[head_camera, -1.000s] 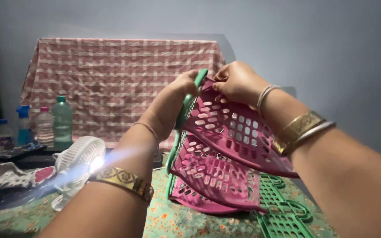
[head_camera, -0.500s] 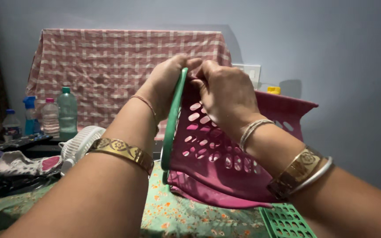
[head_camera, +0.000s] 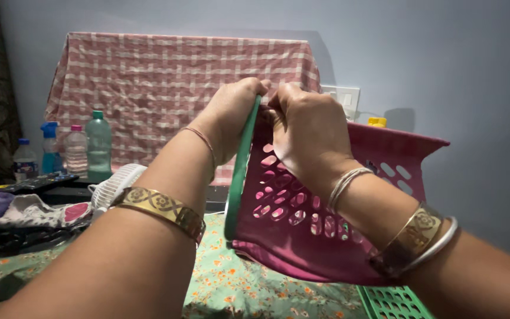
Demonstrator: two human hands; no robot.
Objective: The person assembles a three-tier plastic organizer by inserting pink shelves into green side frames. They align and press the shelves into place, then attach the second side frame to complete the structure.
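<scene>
Raised above a green floral cloth [head_camera: 249, 289]: pink perforated plastic basket [head_camera: 302, 230], tilted, with open air on its far side. Left hand [head_camera: 231, 115] and right hand [head_camera: 308, 127] both closed tight on the green strip [head_camera: 240, 177] at the basket's near edge. Left of the basket: clear bottles [head_camera: 90, 147], blue spray bottle [head_camera: 49, 147]. Behind the basket: checked pink fabric [head_camera: 172, 82].

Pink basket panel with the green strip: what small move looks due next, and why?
Probably a firm squeeze at the top corner. Both the left hand and right hand pinch where the green strip meets the pink basket panel, and the strip already lies along the panel's edge below.
</scene>
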